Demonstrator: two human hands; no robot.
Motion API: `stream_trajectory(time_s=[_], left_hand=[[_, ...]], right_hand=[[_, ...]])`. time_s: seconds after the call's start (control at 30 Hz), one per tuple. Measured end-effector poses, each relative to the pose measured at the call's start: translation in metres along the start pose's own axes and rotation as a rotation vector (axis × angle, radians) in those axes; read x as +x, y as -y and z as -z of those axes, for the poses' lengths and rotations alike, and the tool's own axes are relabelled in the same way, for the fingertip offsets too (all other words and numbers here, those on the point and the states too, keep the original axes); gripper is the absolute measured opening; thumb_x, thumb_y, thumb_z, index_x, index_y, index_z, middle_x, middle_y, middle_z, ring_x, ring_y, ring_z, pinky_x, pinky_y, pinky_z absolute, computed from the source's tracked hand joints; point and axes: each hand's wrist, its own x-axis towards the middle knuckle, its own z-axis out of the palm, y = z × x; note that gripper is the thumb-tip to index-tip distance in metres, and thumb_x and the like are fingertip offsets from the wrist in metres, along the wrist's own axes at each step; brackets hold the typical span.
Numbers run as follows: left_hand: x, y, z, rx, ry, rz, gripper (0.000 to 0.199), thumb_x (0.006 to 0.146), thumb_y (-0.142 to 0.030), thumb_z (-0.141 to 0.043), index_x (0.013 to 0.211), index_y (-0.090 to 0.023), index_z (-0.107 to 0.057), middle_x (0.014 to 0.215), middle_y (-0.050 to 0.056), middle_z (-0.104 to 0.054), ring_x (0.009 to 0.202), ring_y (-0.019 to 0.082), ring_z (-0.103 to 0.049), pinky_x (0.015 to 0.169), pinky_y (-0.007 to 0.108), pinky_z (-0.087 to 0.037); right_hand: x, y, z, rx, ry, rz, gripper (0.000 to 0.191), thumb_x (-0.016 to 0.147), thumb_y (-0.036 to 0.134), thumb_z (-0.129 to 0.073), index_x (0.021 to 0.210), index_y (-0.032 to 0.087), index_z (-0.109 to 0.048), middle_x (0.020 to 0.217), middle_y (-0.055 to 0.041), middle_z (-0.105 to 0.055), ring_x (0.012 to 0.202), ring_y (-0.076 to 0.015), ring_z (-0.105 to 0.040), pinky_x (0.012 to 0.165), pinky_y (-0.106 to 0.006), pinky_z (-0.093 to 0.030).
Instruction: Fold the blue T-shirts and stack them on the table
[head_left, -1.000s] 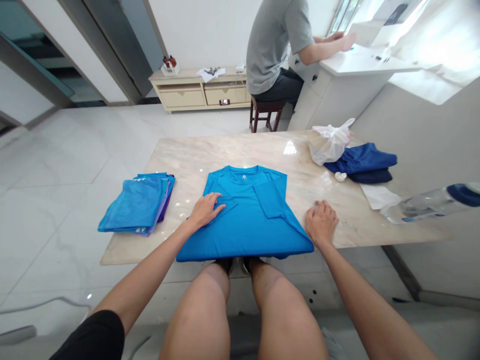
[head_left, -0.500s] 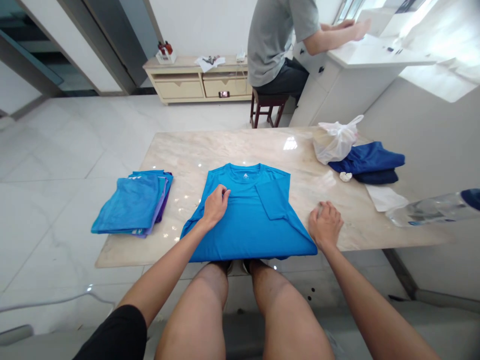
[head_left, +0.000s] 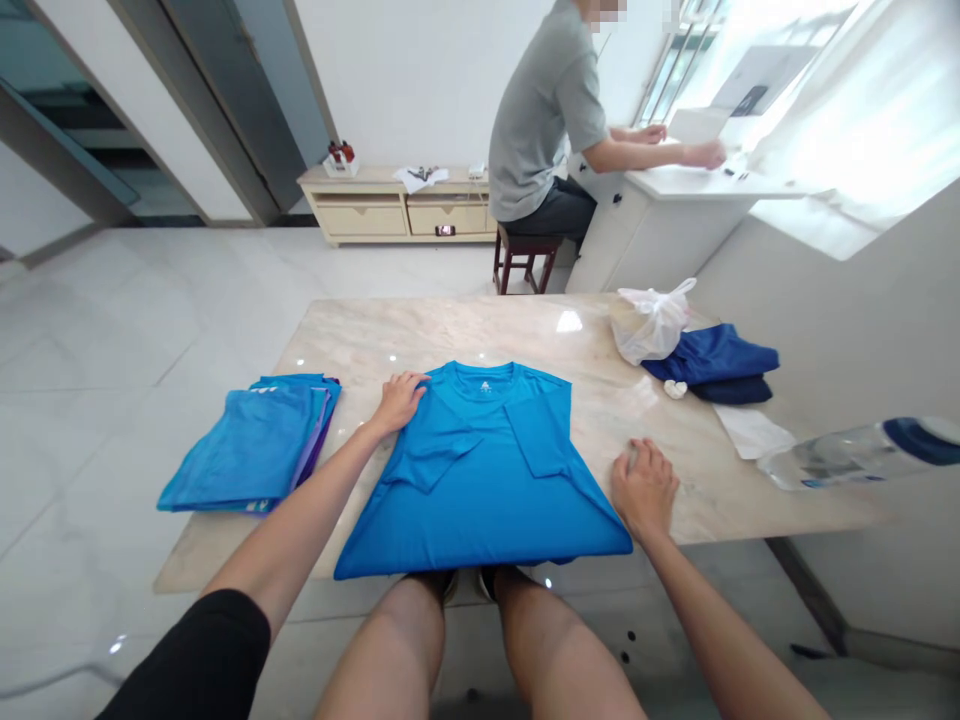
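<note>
A blue shirt point(head_left: 487, 510) lies on the marble table point(head_left: 352, 335), its collar away from me and both sleeves folded inward over its front. My left hand point(head_left: 400, 402) rests at the shirt's upper left edge by the shoulder, fingers apart and flat, holding nothing. To the right of the shirt, my right hand point(head_left: 646, 488) is on the tabletop with its fingers curled; whether anything is under them is hidden.
Folded clothes point(head_left: 251, 440) are stacked at the left. At the right are a white plastic bag point(head_left: 651, 322), dark blue cloth point(head_left: 716, 360), white paper point(head_left: 754, 432) and a bottle point(head_left: 840, 455). A person point(head_left: 544, 120) sits beyond the table.
My left hand has moved from the shirt's chest to its left shoulder edge and opened. The left sleeve now lies folded over the front. The view has tilted up slightly.
</note>
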Motion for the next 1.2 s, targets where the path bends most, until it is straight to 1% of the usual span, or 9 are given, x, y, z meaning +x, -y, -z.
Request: stream_trajectory(time_s=[0.2,0.33,0.4,0.47,0.63,0.73,0.87,1.1,1.2], left_hand=[[0.012,0.023,0.011,0.006,0.021,-0.006,0.015,0.103,-0.03,-0.062,0.106,-0.025,-0.076,0.121,0.011,-0.074,0.122,0.033,-0.061,0.104,0.047,-0.045],[0.005,0.022,0.023,-0.015,-0.151,0.2,0.016,0.102,-0.028,-0.06,0.107,-0.022,-0.073,0.122,0.014,-0.07,0.117,0.032,-0.064,0.103,0.047,-0.048],[-0.011,0.008,0.024,-0.019,-0.254,0.221,0.018,0.104,-0.028,-0.057,0.113,-0.02,-0.07,0.124,0.015,-0.068,0.114,0.031,-0.065,0.104,0.046,-0.05],[-0.036,-0.016,0.018,0.0,-0.261,0.121,0.019,0.106,-0.032,-0.056,0.117,-0.021,-0.068,0.122,0.013,-0.068,0.114,0.03,-0.065,0.104,0.045,-0.05],[-0.098,-0.086,-0.013,0.137,-0.059,-0.038,0.041,0.105,-0.057,-0.063,0.124,-0.021,-0.065,0.122,0.013,-0.069,0.116,0.034,-0.063,0.099,0.047,-0.049],[-0.108,-0.107,-0.025,0.201,-0.016,-0.055,0.036,0.108,-0.051,-0.06,0.125,-0.02,-0.065,0.123,0.014,-0.069,0.116,0.035,-0.062,0.097,0.047,-0.046],[-0.097,-0.103,-0.026,0.182,-0.002,-0.042,0.021,0.112,-0.034,-0.05,0.114,-0.022,-0.067,0.115,0.014,-0.071,0.11,0.034,-0.063,0.091,0.046,-0.045],[-0.089,-0.08,-0.02,0.057,-0.072,0.027,0.018,0.113,-0.029,-0.05,0.107,-0.023,-0.066,0.109,0.011,-0.071,0.104,0.031,-0.065,0.086,0.043,-0.047],[-0.097,-0.077,-0.015,0.005,-0.064,-0.037,0.018,0.114,-0.028,-0.049,0.108,-0.022,-0.065,0.109,0.01,-0.07,0.103,0.028,-0.065,0.089,0.041,-0.048]], right_hand=[[-0.001,-0.002,-0.002,-0.001,-0.021,0.018,0.052,0.106,0.037,-0.039,0.142,0.012,-0.068,0.156,-0.0221,-0.062,0.137,-0.0367,-0.057,0.112,-0.052,-0.043],[0.0,-0.001,-0.002,-0.004,-0.014,0.013,0.053,0.106,0.037,-0.04,0.143,0.011,-0.067,0.156,-0.0223,-0.063,0.135,-0.0373,-0.057,0.112,-0.054,-0.043],[0.0,-0.001,-0.002,-0.006,-0.012,0.009,0.053,0.106,0.037,-0.04,0.143,0.01,-0.067,0.156,-0.0225,-0.063,0.136,-0.0376,-0.057,0.112,-0.055,-0.044],[0.0,-0.001,-0.002,-0.005,-0.012,0.004,0.054,0.105,0.037,-0.041,0.143,0.01,-0.067,0.157,-0.0224,-0.062,0.136,-0.0379,-0.057,0.113,-0.055,-0.044],[0.0,-0.003,-0.002,0.01,0.005,-0.008,0.054,0.105,0.038,-0.041,0.143,0.01,-0.068,0.158,-0.0229,-0.062,0.138,-0.0384,-0.056,0.115,-0.056,-0.043],[0.0,-0.002,-0.002,0.015,0.012,-0.016,0.054,0.104,0.037,-0.041,0.143,0.01,-0.067,0.158,-0.0234,-0.061,0.138,-0.0382,-0.055,0.115,-0.057,-0.043],[0.001,0.001,0.001,0.022,0.01,-0.015,0.053,0.104,0.035,-0.042,0.144,0.011,-0.066,0.158,-0.0231,-0.061,0.139,-0.0373,-0.054,0.116,-0.057,-0.043],[0.001,0.001,0.001,0.012,0.012,-0.016,0.053,0.103,0.036,-0.042,0.144,0.011,-0.067,0.156,-0.0232,-0.061,0.138,-0.0376,-0.054,0.115,-0.057,-0.042],[0.001,0.0,0.001,0.014,0.01,-0.011,0.054,0.104,0.037,-0.042,0.143,0.011,-0.066,0.156,-0.0233,-0.061,0.137,-0.0381,-0.055,0.114,-0.056,-0.042]])
